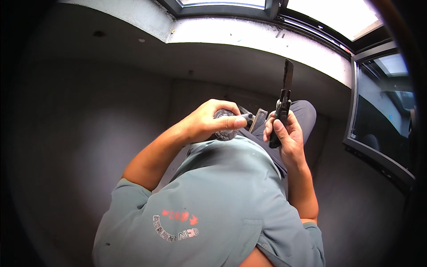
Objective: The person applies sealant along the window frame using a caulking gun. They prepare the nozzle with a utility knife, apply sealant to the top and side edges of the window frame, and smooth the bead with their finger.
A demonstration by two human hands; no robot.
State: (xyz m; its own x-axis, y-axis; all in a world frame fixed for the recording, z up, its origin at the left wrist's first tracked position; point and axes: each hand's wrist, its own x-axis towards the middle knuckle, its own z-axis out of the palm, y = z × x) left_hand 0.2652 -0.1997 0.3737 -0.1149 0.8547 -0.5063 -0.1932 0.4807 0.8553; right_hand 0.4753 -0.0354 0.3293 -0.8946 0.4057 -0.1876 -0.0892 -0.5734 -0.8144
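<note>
In front of my waist, my left hand (211, 118) is closed around a round, dark, speckled object (226, 126). A short grey spout-like part sticks out of it to the right, under my fingertips. To the right, my right hand (287, 133) grips the black handle of a utility knife (283, 107). Its long dark blade, stained along its length, points up and away from me. Between my hands is a flat, light grey metal piece (259, 120); its lower end is hidden.
Ahead runs a pale wall ledge (249, 35) beneath a dark-framed window. At the right an opened window sash (384, 111) juts into the room. My bent knee (306, 111) rises just behind my right hand. Grey walls surround me in shadow.
</note>
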